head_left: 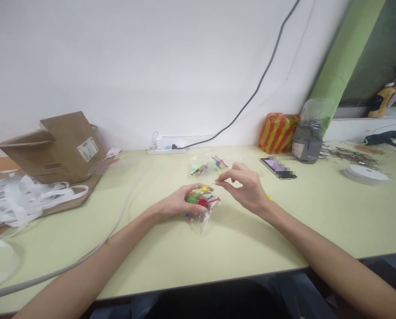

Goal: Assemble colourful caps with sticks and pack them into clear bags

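My left hand (180, 204) is curled around a small clear plastic bag (203, 219) with small coloured plastic pieces (198, 200) in it, green, red, yellow and blue, resting on the pale green table (218, 248). My right hand (244, 186) is just to its right, fingers pinched on a thin yellow piece (207, 188) at the bag's mouth. Two more small clear bags of coloured pieces (208, 166) lie just behind the hands.
A torn cardboard box (61, 146) and a heap of white strips (21, 199) lie at left. A power strip (166, 147) with a dark cable sits at the wall. A phone (279, 168), striped bag (277, 132), grey packet (307, 139) and tape roll (364, 173) are at right.
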